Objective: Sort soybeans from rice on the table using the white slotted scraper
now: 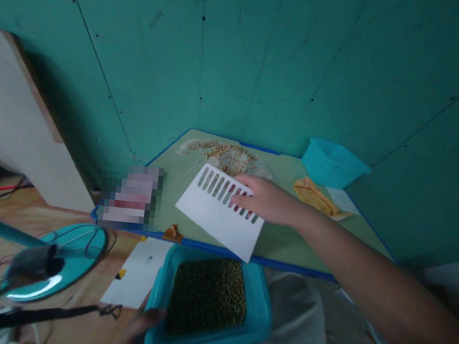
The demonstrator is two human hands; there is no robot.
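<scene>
My right hand [265, 200] reaches over a small green table [313, 231] and grips a white card with a row of slots [219, 214], fingers over the slotted edge. The card lies tilted near the table's front edge. Beyond it, a pile of pale beans and grains [225, 155] is spread on the table's far side. My left hand [146, 321] holds the near left corner of a teal tub [260, 310] filled with dark green beans [207, 297], just below the table's blue front rim.
A teal container [331, 163] stands at the table's back right, with a yellow cloth [314, 196] and a white paper [342, 200] beside it. A pixelated packet [129, 197] lies at the left edge. A teal fan base [62, 261] and cables sit on the wooden floor; a green wall rises behind.
</scene>
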